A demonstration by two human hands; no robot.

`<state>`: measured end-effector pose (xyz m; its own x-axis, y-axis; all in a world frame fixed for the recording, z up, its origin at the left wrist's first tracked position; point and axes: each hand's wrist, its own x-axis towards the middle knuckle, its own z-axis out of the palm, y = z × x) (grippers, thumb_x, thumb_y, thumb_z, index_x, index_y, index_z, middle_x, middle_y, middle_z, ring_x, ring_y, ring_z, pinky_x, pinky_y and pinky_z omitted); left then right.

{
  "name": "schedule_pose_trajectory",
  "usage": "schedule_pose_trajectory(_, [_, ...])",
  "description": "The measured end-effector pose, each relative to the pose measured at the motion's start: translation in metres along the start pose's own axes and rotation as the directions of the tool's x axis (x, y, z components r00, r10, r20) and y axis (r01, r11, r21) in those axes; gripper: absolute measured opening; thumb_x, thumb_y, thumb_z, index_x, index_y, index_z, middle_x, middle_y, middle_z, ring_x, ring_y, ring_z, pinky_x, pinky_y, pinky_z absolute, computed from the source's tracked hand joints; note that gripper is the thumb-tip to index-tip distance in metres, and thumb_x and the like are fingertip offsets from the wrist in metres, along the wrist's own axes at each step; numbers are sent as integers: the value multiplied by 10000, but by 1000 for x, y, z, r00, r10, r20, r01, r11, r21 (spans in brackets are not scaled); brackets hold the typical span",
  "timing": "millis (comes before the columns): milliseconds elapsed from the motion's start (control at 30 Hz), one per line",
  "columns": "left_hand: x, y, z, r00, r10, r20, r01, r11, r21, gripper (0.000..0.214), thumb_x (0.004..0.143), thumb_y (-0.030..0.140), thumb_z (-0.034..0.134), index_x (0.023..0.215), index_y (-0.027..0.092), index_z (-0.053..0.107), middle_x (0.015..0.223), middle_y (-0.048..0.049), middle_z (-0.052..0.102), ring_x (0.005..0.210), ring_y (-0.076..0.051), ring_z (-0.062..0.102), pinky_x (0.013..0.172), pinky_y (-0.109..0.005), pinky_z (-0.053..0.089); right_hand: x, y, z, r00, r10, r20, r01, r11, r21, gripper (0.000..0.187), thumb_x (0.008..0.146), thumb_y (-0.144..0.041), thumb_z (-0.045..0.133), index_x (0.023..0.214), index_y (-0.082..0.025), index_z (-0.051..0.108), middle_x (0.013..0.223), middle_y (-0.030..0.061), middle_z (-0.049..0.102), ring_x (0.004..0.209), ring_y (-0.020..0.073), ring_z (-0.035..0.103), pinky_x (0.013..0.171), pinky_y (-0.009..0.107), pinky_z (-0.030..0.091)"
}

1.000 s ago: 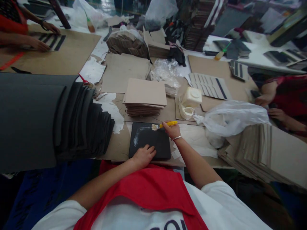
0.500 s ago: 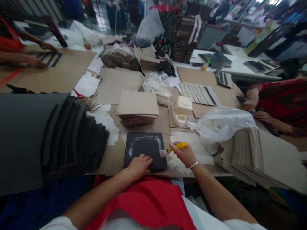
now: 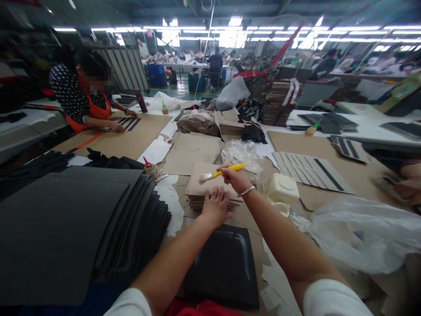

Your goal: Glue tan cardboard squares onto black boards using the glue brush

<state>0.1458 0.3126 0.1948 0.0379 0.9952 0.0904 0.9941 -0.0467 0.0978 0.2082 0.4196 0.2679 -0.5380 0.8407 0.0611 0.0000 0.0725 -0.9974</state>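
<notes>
My right hand point(image 3: 234, 179) grips a yellow-handled brush point(image 3: 219, 173) and holds it above a stack of brown cardboard squares point(image 3: 200, 188); its glue-whitened bristles point left. My left hand point(image 3: 215, 205) rests on the near edge of that same stack, its fingers curled over the top card. Nearer to me lies a black square sheet point(image 3: 226, 263) with a shiny wet band around its border, partly hidden behind my left forearm.
A fanned pile of dark grey sheets point(image 3: 72, 228) fills the left. A white glue tub point(image 3: 283, 188) and a clear plastic bag point(image 3: 358, 232) sit to the right. A small glue bottle point(image 3: 149, 167) stands by the pile. A person point(image 3: 87, 94) works at the far left.
The camera has tilted up. My left hand left the black sheet and reached forward onto the cardboard stack. My right hand carried the brush from the sheet's right edge to above the stack.
</notes>
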Motion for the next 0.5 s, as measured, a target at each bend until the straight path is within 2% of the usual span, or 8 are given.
schedule_pose_trajectory(100, [0,-1,4,1000,20,24,-21,1000,6,766,771,562,541,1393,176,316,1487,-165,260,1372,-346,180,1054,-626,174,27,15,17,971,99,217,-71,988,-135,243,655,-358,593,722,-132,652,462,-55,460,409,55,394,398,186,306])
schedule_pose_trajectory(167, [-1,-1,2,999,25,27,-25,1000,11,773,774,571,528,1399,174,307,1494,-165,243,1376,-349,168,1054,-629,169,43,25,21,965,134,224,-96,980,-175,211,651,-328,596,710,-130,643,472,-57,474,409,52,397,397,181,308])
schedule_pose_trajectory(267, [0,-1,0,999,27,32,-27,999,21,776,788,577,500,1415,178,275,1499,-165,230,1376,-343,175,1059,-619,170,66,36,19,992,119,50,-110,980,-164,161,665,-288,585,713,-138,622,482,-63,484,401,47,391,399,176,319])
schedule_pose_trajectory(333, [1,-1,-2,999,27,46,-28,999,31,762,801,577,479,1421,192,259,1502,-162,223,1375,-335,185,1063,-611,167,76,40,13,992,106,-71,-116,980,-164,135,681,-274,577,724,-150,613,486,-64,490,391,49,386,399,180,324])
schedule_pose_trajectory(400, [1,-1,-3,997,20,70,-22,999,34,750,804,573,477,1423,210,256,1506,-151,216,1373,-332,193,1063,-606,170,78,42,2,985,98,-143,-123,975,-182,118,695,-277,573,717,-167,608,487,-60,493,387,56,388,398,186,325])
schedule_pose_trajectory(500, [2,0,-5,996,10,85,-12,1000,23,729,799,561,497,1412,228,283,1501,-138,240,1365,-332,215,1056,-596,194,67,42,-28,974,80,-213,-130,964,-232,109,704,-286,560,693,-186,599,497,-46,505,396,67,397,406,195,330])
